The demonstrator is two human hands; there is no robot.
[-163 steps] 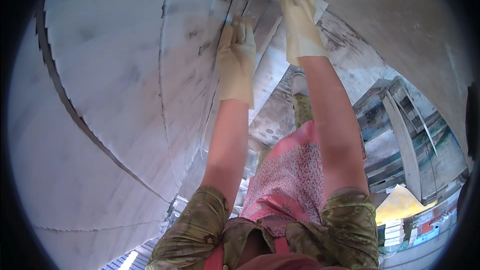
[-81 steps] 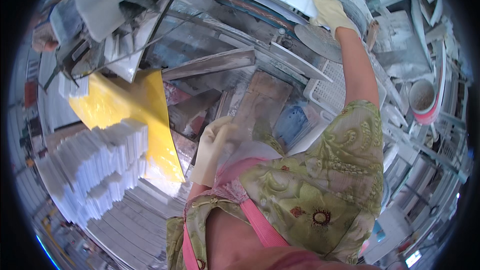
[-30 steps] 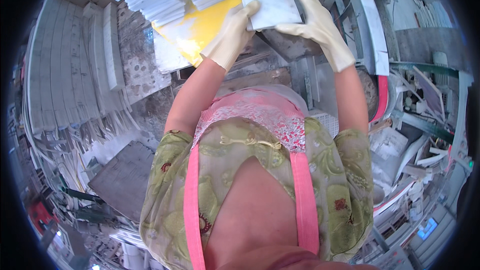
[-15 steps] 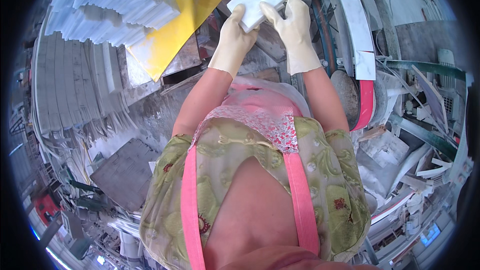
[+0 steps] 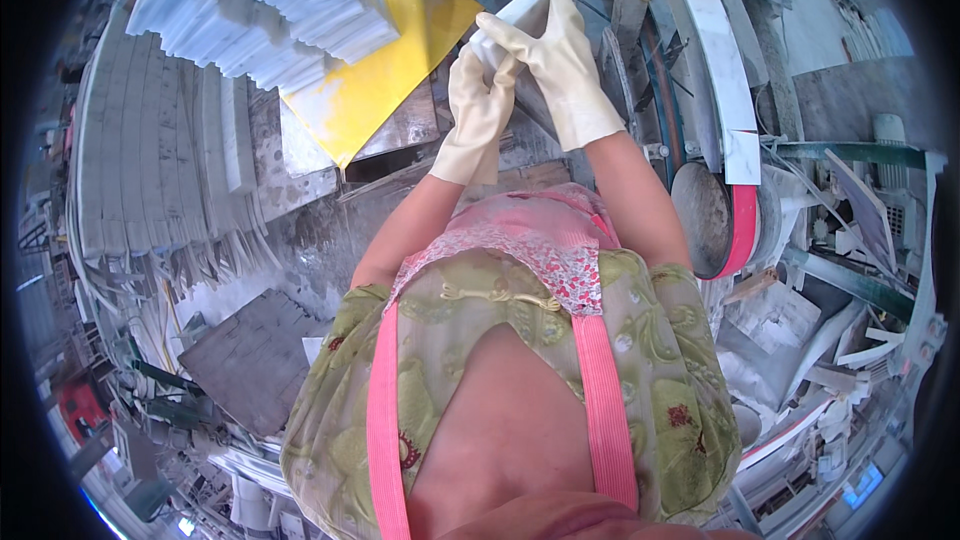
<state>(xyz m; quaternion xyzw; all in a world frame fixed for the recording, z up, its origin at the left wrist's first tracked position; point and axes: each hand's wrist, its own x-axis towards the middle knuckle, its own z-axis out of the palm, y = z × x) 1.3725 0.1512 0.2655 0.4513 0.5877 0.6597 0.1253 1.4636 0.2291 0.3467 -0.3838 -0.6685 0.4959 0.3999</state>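
Observation:
A small block of white marble tiles (image 5: pixel 524 6), tilted up so its narrow edge shows, is held between my two hands in cream rubber gloves. My left hand (image 5: pixel 476 108) is closed on its near lower end, the fingers partly hidden. Around the right side and far end wraps my right hand (image 5: pixel 562 68), its thumb lying across the near edge. How many tiles are in the block I cannot tell. Left of the hands a yellow sheet (image 5: pixel 385 70) drapes over a board, close to a stack of white marble strips (image 5: pixel 300 5).
On the right, white marble pieces (image 5: pixel 715 50) lie along a narrow red belt (image 5: pixel 741 230) that curves round a roller (image 5: pixel 700 215). Rows of grey strips (image 5: pixel 150 140) are piled at far left. A dusty board (image 5: pixel 250 355) leans low on the left; stone offcuts lie at right.
The marble block has turned from its broad face showing to standing on edge. My right thumb has shifted across it, and my left hand has moved lower round its near end.

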